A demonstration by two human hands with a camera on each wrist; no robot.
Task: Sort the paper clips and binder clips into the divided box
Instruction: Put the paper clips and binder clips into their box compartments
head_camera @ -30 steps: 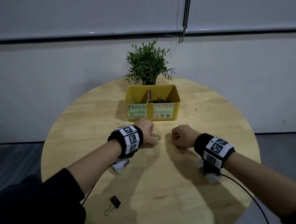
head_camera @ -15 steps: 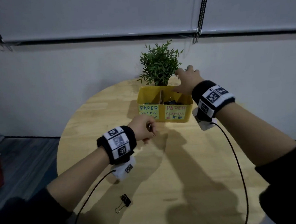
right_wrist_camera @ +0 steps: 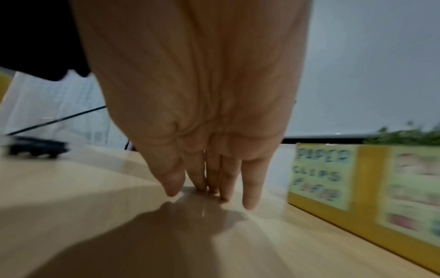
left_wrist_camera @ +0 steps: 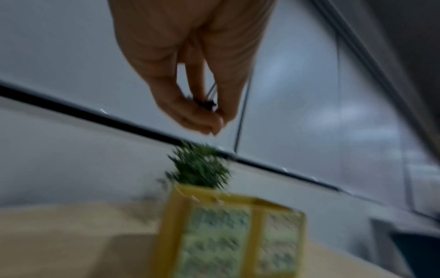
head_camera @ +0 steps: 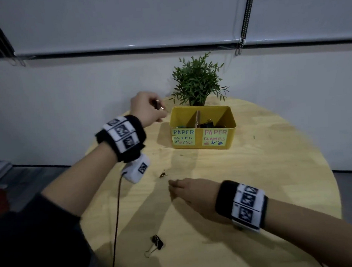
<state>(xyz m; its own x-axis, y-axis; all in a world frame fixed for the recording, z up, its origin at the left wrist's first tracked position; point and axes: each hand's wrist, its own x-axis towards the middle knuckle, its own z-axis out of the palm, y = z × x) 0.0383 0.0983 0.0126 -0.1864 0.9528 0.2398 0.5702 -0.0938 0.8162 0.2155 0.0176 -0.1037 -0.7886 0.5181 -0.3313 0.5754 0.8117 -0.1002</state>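
The yellow divided box (head_camera: pixel 230 137) stands at the back of the round table, its front labelled PAPER CLIPS on the left and PAPER CLAMPS on the right; clips lie in both halves. My left hand (head_camera: pixel 161 111) hangs in the air just left of the box and pinches a small clip (left_wrist_camera: pixel 207 101) between thumb and fingers. My right hand (head_camera: pixel 172 184) lies low over the middle of the table, fingers straight, their tips touching the wood (right_wrist_camera: pixel 209 190). A small gold clip (head_camera: pixel 163 175) lies just beyond those fingertips. A black binder clip (head_camera: pixel 157 243) lies near the front edge.
A potted green plant (head_camera: pixel 198 83) stands right behind the box. The table (head_camera: pixel 275 179) ends at a white wall. A thin cable (head_camera: pixel 116 208) runs from my left wrist over the table's near left edge. The box (right_wrist_camera: pixel 366 188) is to the right of my right hand.
My right hand has come back from above the box down to the table's middle. My left hand has risen with its clip to the box's left side.
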